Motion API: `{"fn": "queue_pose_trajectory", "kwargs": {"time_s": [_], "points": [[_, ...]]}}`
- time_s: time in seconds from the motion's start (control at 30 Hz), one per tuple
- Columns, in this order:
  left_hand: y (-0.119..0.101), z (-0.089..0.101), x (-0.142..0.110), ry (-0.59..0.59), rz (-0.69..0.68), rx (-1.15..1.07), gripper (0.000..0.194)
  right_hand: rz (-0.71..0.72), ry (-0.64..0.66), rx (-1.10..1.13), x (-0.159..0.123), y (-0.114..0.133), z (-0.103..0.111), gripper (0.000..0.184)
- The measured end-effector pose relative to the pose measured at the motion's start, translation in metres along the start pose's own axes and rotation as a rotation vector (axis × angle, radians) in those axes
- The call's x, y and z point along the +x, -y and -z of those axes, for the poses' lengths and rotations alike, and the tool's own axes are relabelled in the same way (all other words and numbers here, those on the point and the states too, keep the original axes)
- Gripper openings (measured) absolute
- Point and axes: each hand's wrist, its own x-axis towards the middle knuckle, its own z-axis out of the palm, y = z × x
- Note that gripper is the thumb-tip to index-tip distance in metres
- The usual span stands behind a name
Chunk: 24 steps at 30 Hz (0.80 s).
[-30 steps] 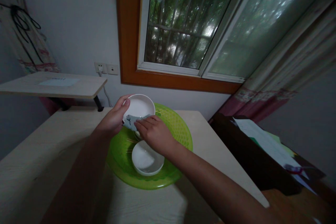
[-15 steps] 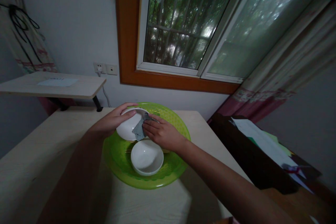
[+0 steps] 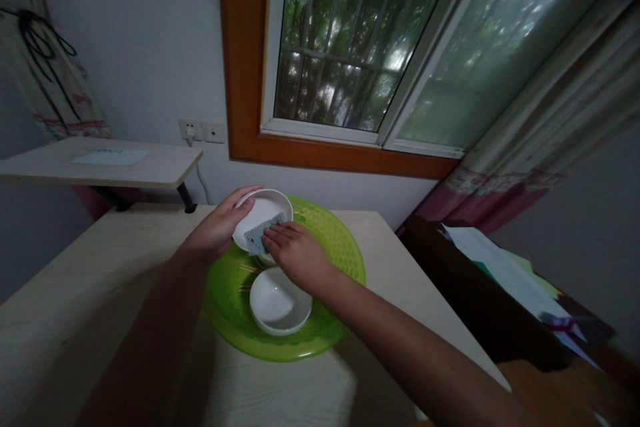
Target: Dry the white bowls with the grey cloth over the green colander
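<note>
My left hand (image 3: 223,223) grips a white bowl (image 3: 265,203) by its left rim, thumb inside, and holds it tilted with its hollow towards me. A grey-blue cloth (image 3: 261,232) lies against the inside of that bowl, pressed there by the closed fingers of my right hand (image 3: 295,250). Below the hands, a second white bowl (image 3: 281,303) sits upright in a green plastic basin (image 3: 345,247). Part of another white dish shows under the held bowl, mostly hidden. Thin wooden chopsticks (image 3: 246,269) lie in the basin, partly covered by the bowls.
The basin stands on a pale wooden table (image 3: 125,267). At the back left is a raised shelf (image 3: 165,170) with a paper on it. Behind are a wall socket (image 3: 191,130) and a barred window (image 3: 345,47). Papers (image 3: 495,260) lie on dark furniture at the right.
The held bowl has risen and shifted right, showing more of its inside. My right hand and the cloth have moved slightly left across it.
</note>
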Motion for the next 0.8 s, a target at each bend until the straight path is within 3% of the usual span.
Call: {"fn": "queue_pose_trajectory", "kwargs": {"time_s": [0.33,0.5,0.8], "points": [[-0.014,-0.017,-0.003,-0.171,-0.052,-0.124,0.052,-0.119,-0.094,0.243,0.025,0.018,0.001,0.041],[-0.017,-0.013,-0.005,-0.129,-0.014,-0.105,0.049,-0.045,-0.055,0.118,0.019,0.018,0.008,0.04],[-0.011,-0.013,-0.004,-0.099,-0.009,-0.078,0.05,0.006,-0.003,-0.126,-0.001,-0.008,0.011,0.036]]}}
